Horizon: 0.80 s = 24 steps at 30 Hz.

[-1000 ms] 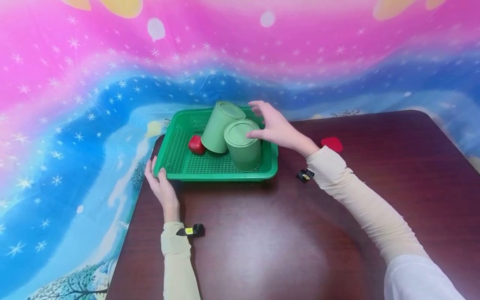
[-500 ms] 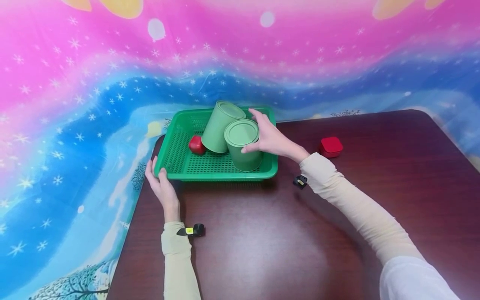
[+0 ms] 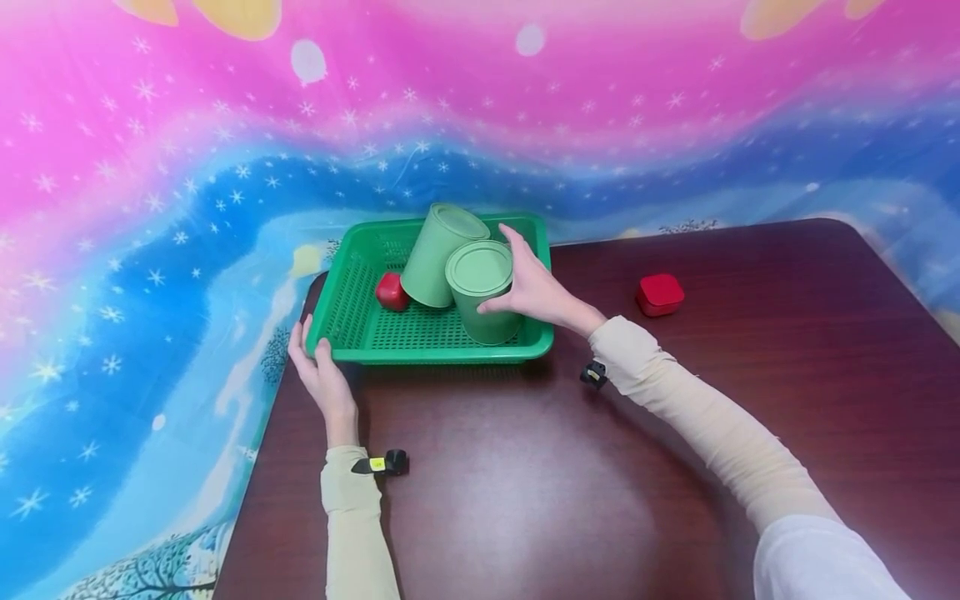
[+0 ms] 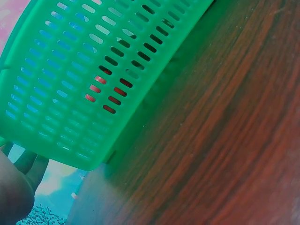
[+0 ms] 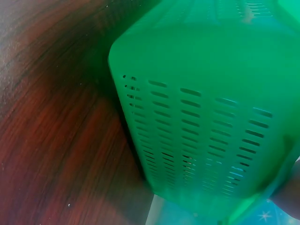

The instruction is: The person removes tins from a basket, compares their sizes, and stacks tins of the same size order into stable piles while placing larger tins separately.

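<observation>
The green plastic basket [image 3: 427,354] stands on the table, its corner gripped by my left hand [image 3: 327,385], thumb at the rim and fingers outside. Inside it, a green can [image 3: 480,268] with a round lid stands nearly upright. My right hand [image 3: 536,283] is around this can's right side, thumb on the front and fingers toward the back. A second green can [image 3: 438,258] leans, tilted, behind it. Left of the cans lies a small glossy red block-like object [image 3: 392,292] with rounded corners. Both wrist views mostly show the basket's slotted walls [image 4: 70,84], with little of each hand.
A red box [image 3: 660,294] with rounded corners lies on the brown wooden table [image 3: 525,483], right of the basket. A patterned pink and blue cloth [image 3: 450,108] hangs behind the table and along its left side.
My right hand has come down and left from above the can's lid to around its side. The red box, partly covered by the arm before, now shows fully. My left hand stays at the basket.
</observation>
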Tool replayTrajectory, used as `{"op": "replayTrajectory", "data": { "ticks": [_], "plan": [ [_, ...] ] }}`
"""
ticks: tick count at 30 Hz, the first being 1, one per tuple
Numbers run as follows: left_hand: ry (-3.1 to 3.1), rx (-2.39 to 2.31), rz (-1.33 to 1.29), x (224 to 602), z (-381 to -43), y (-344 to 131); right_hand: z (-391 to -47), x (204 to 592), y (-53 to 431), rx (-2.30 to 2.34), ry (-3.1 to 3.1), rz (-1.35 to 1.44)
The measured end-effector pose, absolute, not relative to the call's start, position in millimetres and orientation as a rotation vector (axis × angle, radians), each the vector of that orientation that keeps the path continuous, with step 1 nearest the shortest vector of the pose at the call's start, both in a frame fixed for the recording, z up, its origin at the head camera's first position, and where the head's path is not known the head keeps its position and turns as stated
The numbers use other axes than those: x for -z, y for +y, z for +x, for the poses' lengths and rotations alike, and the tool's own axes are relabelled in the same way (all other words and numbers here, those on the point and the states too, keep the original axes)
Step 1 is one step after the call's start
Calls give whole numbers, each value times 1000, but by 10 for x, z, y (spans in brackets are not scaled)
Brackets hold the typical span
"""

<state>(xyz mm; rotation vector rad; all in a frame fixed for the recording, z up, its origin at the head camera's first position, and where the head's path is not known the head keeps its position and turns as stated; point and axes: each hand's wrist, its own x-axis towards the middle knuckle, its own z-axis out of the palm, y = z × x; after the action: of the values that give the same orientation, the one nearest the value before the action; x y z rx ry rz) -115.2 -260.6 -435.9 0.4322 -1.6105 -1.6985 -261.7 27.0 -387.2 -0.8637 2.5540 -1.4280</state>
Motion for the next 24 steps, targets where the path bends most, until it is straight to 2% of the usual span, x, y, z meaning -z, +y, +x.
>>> {"op": "replayTrajectory", "data": {
  "ticks": [12, 24],
  "plan": [
    [-1601, 1693, 454, 4655, -1278, -2792, -2534, 3677, 341, 1503, 2527, -831],
    [-1611, 1696, 441, 4331, -1134, -2575, -2436, 3238, 566, 1632, 2541, -864]
  ]
}}
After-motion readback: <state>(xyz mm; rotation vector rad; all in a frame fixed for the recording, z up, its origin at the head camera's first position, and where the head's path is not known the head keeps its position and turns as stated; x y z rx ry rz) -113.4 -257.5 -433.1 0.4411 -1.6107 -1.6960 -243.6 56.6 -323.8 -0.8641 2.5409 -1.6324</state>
